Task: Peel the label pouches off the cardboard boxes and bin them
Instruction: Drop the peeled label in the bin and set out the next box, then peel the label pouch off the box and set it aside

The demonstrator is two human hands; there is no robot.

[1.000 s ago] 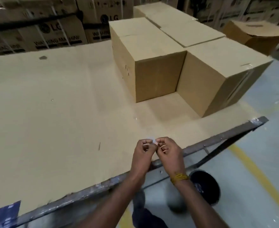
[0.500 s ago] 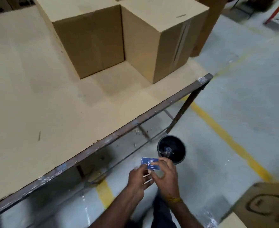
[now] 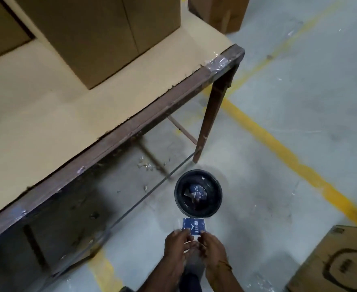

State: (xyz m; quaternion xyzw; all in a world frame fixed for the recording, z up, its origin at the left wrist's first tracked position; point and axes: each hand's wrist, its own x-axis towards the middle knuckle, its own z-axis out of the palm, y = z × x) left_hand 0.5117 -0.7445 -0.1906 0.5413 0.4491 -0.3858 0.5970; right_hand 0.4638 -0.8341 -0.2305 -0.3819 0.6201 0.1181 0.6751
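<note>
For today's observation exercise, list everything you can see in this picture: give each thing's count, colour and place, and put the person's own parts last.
Label pouch: one, blue with white print, pinched by both hands just short of the bin.
Bin: one, black and round, on the floor near the table leg, with blue scraps inside.
Table: one, dark brown frame with a tan cardboard-covered top, upper left.
Cardboard boxes on the table: at least two, brown, far end of the top.
Box on the floor: one, brown, top edge beyond the table.
Printed box: one, brown with black print, bottom right.
Floor line: yellow, crossing the grey floor.
Left hand: holds the pouch's near edge.
Right hand: holds the same edge.
</note>
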